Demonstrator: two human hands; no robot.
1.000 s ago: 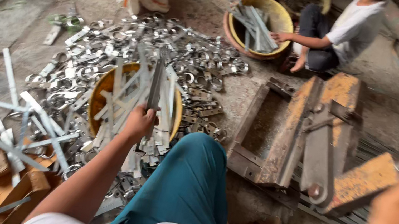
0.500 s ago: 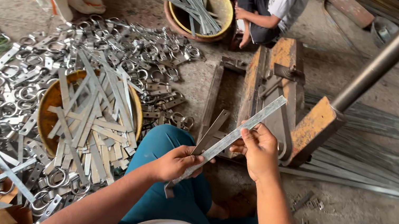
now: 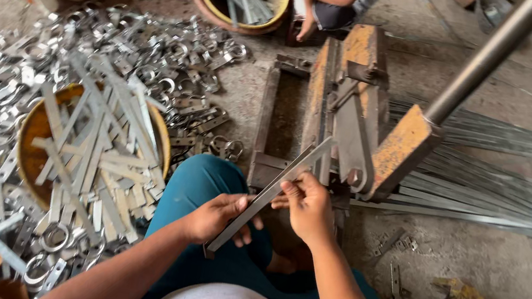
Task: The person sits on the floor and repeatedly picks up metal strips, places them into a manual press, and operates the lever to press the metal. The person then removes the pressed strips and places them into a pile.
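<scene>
1. The person is holding a long flat grey metal strip (image 3: 270,196) with both hands, just above the teal-trousered knee (image 3: 203,186). The strip is lying slanted, its far end pointing up toward the rusty orange lever press with a grey steel handle (image 3: 383,129).
2. The left hand (image 3: 216,216) is closing around the near, lower part of the strip, fingers curled under it and thumb pressing on top.
3. The right hand (image 3: 307,206) is pinching the middle of the strip between thumb and fingertips, so both grips are pressed together on the metal, not spread.
4. The far end of the strip is sitting just beside the grey blade of the press, seemingly touching it, but I cannot tell whether it is already inside the slot.
5. To do this well, I think the strip should be kept straight and flat while it is guided in, and the fingers should stay on the near part, well apart from the blade.
6. On the left, a yellow round basin full of similar cut strips (image 3: 96,144) is standing among a heap of shiny bent metal clamps (image 3: 152,60).
</scene>
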